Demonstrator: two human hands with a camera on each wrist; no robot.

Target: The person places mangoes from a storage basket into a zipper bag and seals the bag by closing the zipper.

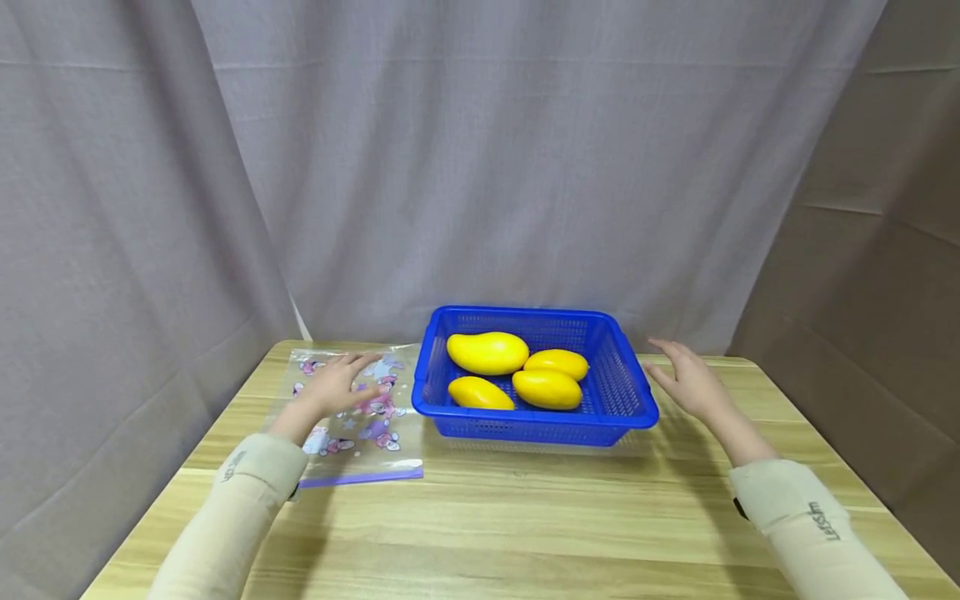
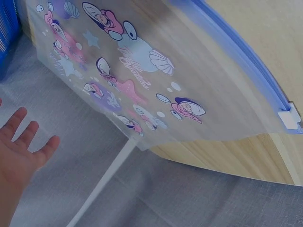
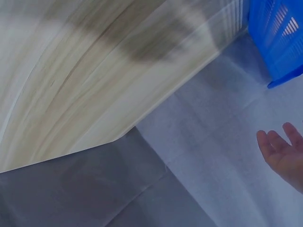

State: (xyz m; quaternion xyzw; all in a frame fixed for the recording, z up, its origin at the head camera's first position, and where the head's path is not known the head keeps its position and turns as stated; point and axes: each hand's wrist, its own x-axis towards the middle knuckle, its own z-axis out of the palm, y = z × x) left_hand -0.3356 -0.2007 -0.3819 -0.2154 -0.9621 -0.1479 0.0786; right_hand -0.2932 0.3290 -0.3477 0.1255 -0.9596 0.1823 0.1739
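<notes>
A blue plastic basket (image 1: 536, 427) stands at the back middle of the table, with several yellow mangoes (image 1: 487, 353) lying in it. Left of it a clear zip bag (image 1: 375, 454) printed with pink and purple cartoon figures lies flat, its purple zip edge toward the front; a white slider (image 2: 289, 118) shows in the left wrist view. My left hand (image 1: 333, 387) hovers over the bag, fingers spread and holding nothing. On the other side my right hand (image 1: 693, 383) is held beside the basket's right wall, fingers extended and nothing in them.
The wooden table (image 1: 525, 533) ends at the back and sides near grey curtains (image 1: 525, 167). A thin white strip (image 2: 104, 179) shows beyond the table edge in the left wrist view.
</notes>
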